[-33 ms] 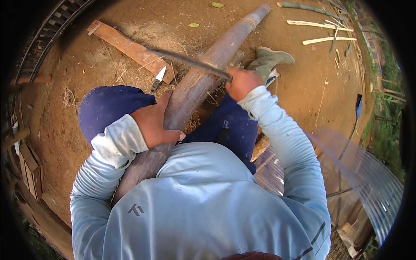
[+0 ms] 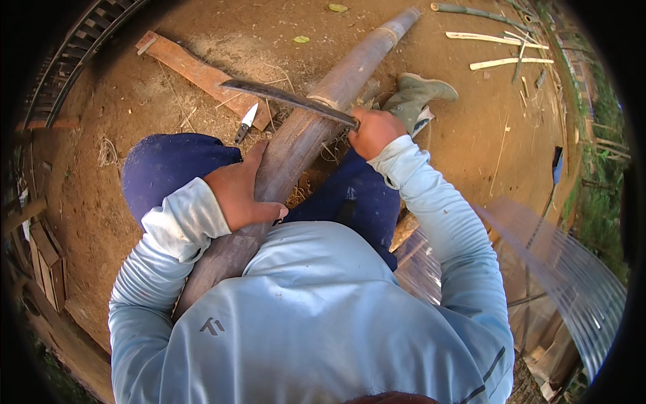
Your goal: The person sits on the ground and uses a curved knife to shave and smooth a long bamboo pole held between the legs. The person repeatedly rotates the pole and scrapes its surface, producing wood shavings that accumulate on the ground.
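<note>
My right hand (image 2: 378, 135) grips the machete (image 2: 289, 99); a glancing stroke could cut my left hand (image 2: 235, 196), spread wide on the bamboo pole (image 2: 295, 149)

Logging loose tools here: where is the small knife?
In the head view, left of centre, the small knife lies beside the reddish plank, left of the bamboo pole.

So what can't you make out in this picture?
In the head view:
Handle of the long blade: mostly covered by the right hand.
Near end of the long pole: covered by the shirt.
Left hand: palm hidden by its own back.
Slatted structure, upper left: cut off by the lens rim.
</note>
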A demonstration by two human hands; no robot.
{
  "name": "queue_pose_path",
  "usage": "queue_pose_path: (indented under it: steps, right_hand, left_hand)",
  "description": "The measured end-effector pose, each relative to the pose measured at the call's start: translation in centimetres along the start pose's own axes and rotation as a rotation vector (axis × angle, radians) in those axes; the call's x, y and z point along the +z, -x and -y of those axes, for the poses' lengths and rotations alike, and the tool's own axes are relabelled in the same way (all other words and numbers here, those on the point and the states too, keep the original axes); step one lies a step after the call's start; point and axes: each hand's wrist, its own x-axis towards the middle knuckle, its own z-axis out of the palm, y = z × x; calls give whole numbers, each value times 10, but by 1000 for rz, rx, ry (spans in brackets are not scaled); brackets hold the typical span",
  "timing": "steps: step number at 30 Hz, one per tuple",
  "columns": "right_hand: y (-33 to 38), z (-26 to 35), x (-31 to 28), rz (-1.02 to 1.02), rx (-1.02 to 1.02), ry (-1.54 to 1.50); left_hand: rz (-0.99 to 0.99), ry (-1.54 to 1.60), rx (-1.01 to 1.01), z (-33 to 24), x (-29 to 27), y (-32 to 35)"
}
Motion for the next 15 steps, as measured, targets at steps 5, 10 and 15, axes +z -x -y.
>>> queue_pose_path:
  steps: [5,10,15]
  right_hand:
    - [9,2,-3,-3,-45,2]
    - [-1,-8,11,-13,57,-46]
    - [10,-32,37,-166,238,-598]
  left_hand:
    - [12,-2,-18,-5,-1,5]
    - [13,-11,5,-4,-3,2]
    - [-103,190,52,26,9,-26]
